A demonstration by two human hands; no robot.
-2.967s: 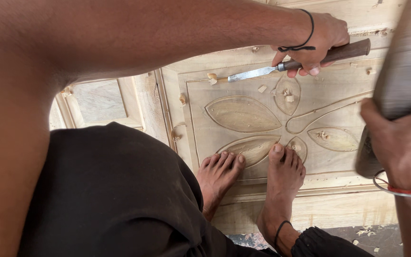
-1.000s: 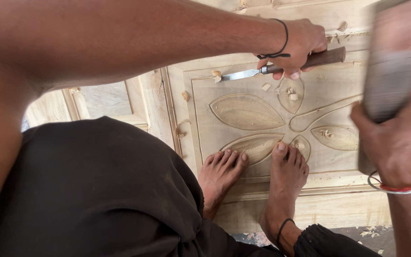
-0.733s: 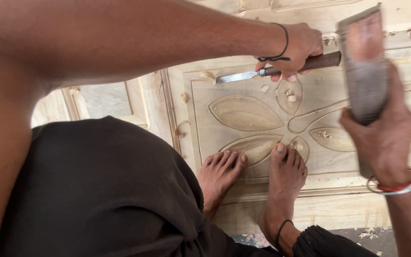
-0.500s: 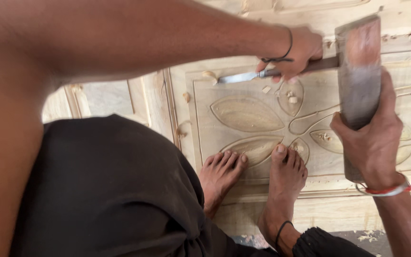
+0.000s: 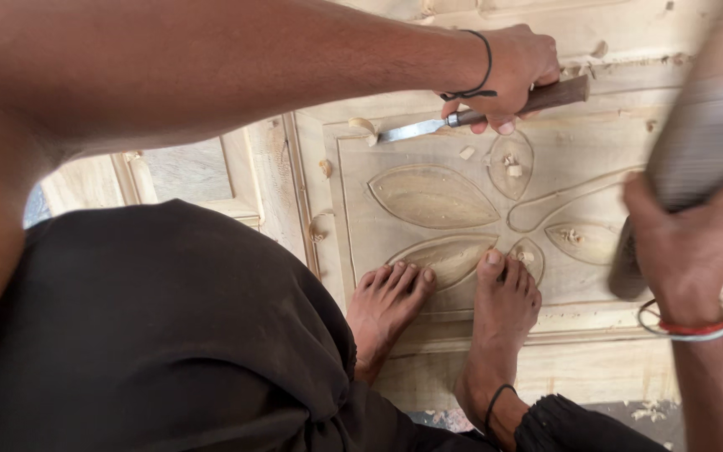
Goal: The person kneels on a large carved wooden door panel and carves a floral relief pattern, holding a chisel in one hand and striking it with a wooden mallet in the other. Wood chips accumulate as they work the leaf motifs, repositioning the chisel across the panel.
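Raised again since half a second ago, the right hand (image 5: pixel 692 243) wraps its fingers round a blurred wooden mallet (image 5: pixel 696 159). Left hand (image 5: pixel 516 71) fingers grip the chisel (image 5: pixel 483 113), blade tip on the carved wooden panel (image 5: pixel 445 197). Bare feet (image 5: pixel 504 310) rest on it.

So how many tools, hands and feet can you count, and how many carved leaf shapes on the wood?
Tools: 2, the chisel and the mallet
Hands: 2, the left hand and the right hand
Feet: 2, one foot and the other foot
Carved leaf shapes fully in view: 5, such as the big leaf
Total: 11
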